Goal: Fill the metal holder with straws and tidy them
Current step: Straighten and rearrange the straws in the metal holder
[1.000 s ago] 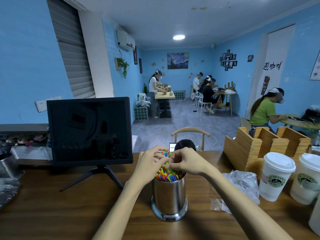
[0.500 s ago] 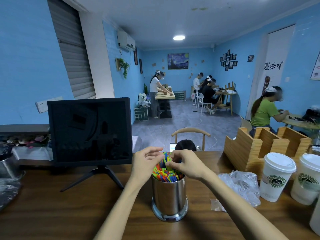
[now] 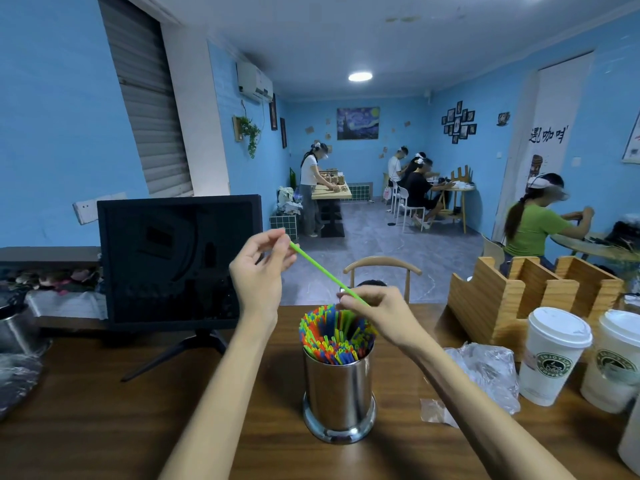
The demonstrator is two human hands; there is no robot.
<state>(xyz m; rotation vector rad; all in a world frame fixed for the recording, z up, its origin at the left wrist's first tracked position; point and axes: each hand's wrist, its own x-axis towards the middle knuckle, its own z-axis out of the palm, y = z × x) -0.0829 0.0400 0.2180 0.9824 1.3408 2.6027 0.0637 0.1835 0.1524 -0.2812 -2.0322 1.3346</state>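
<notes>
left hand (image 3: 258,271) – right hand (image 3: 377,311): fingers pinch green straw (image 3: 323,271) | cup (image 3: 554,355): logo text unreadable

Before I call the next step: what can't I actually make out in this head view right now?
- Lower end of the green straw: hidden behind the right hand.
- How deep the straws sit: the metal holder wall hides it.
- Left hand grip on the straw's upper end: its fingers cover the tip.
- Second paper cup: cut off by the right edge.
- Metal pot at far left: cut by the frame edge.
</notes>
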